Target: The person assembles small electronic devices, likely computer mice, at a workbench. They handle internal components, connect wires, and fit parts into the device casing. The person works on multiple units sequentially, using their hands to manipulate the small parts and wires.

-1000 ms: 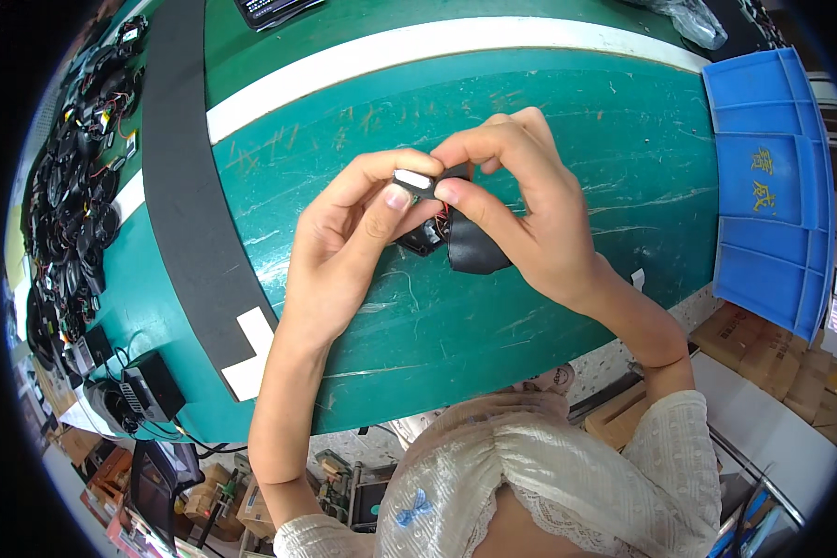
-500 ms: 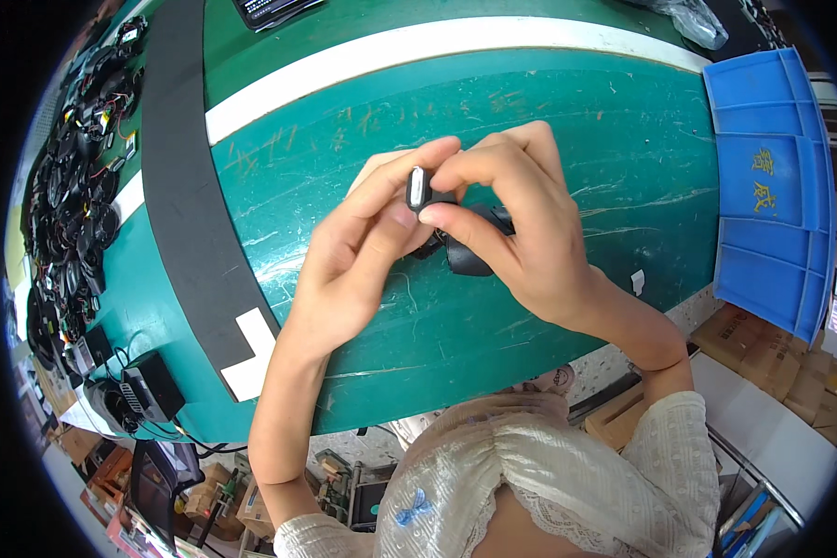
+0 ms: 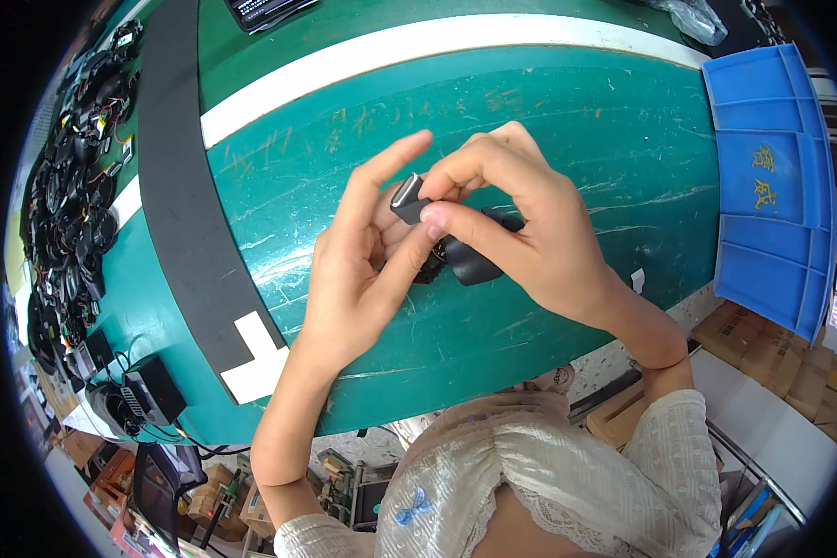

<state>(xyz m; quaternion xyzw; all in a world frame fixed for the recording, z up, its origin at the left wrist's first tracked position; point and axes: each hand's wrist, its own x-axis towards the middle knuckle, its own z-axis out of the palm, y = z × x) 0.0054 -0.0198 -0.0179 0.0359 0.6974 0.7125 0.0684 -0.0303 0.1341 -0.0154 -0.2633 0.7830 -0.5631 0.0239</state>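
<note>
Between the thumb and bent index finger of my right hand [image 3: 539, 228] is a small black part [image 3: 411, 206] with a silvery, oblong end face, tilted toward the upper left. My left hand [image 3: 353, 260] has its thumb tip against the lower end of this part, close to my right thumb. The left index finger is lifted away, and other left fingers curl behind the part. Below and behind my hands shows a black, smooth, curved piece [image 3: 472, 261], partly covered by my right hand; whether it joins the small part cannot be seen.
The green table [image 3: 418, 353] carries a black strip [image 3: 172, 167] on the left, with a heap of black wired devices [image 3: 74, 205] beyond it. A black box with cables [image 3: 153, 389] sits at the near left. A blue plastic bin [image 3: 763, 186] stands at the right.
My left index finger has lifted off the small black part, and the thumb has moved right toward my right thumb. The part has tilted, its silvery end turning to the upper left.
</note>
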